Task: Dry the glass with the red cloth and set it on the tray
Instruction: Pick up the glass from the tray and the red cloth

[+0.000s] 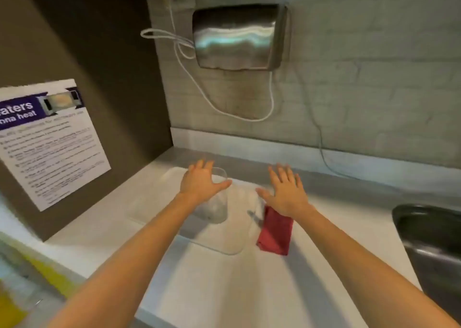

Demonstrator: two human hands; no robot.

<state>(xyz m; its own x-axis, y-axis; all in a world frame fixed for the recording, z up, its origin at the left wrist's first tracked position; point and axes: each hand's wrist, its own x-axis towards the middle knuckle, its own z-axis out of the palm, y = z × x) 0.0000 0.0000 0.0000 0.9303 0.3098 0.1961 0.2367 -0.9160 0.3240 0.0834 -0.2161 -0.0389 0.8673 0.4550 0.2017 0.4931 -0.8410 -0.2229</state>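
A clear drinking glass [216,208] stands upright on a pale, translucent tray [224,243] on the white counter. My left hand [202,181] hovers over the glass's rim with fingers spread, hiding part of the rim; it holds nothing. A folded red cloth [275,235] lies on the counter at the tray's right edge. My right hand [287,193] is spread flat just above the cloth's far end, fingers apart, holding nothing.
A steel sink [429,240] opens at the right. A metal hand dryer [239,37] with a looping white cord hangs on the brick wall behind. A printed notice [50,143] is stuck on the brown panel at left. The counter's front edge [159,317] is near me.
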